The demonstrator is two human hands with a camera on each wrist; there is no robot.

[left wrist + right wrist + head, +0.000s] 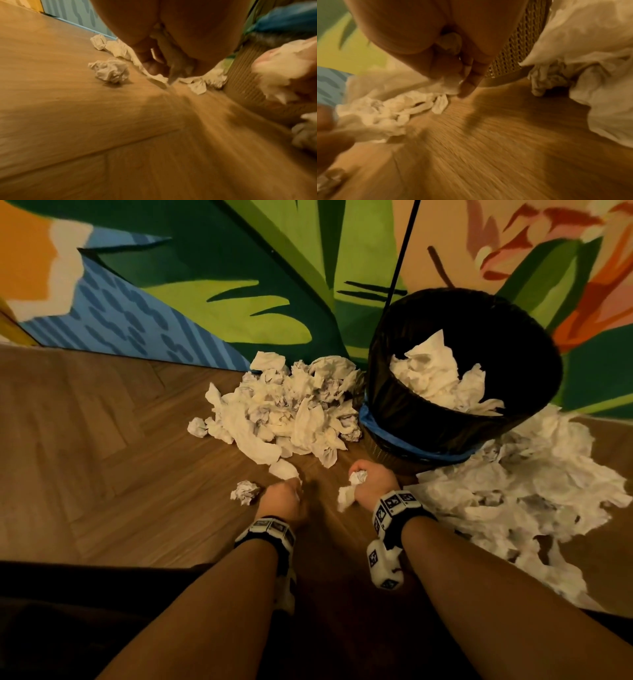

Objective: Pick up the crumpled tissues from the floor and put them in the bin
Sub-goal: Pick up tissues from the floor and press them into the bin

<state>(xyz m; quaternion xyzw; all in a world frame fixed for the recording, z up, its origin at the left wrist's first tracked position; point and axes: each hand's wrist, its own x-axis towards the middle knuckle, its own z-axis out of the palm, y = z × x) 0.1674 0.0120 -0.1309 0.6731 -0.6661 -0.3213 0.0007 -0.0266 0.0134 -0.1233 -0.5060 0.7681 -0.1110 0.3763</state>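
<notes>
Head view, L to R: wood herringbone floor (102, 446) lies bare on the left up to the painted wall (191, 268), w/ open room there. A single crumpled tissue ball (245, 492) sits alone on the floor, just beside the left hand (284, 501); roundish, no clear long axis. Left hand is curled low over the floor w/ a soft tissue (284, 469) at its fingertips; left wrist view is too blurred to tell if it grips. Behind, a big tissue pile (284, 409) runs wall-to-front, its right edge touching the bin (404, 419). Bare floor strip between the two hands. Right hand (371, 482) is clenched around a tissue wad (352, 484), ends poking out above and below the fist. Bin is a dark woven basket, black liner, blue band, round rim tilted toward the camera, part-filled w/ tissues. Right of it a flatter tissue spread (534, 491) reaches toward the frame edge.
</notes>
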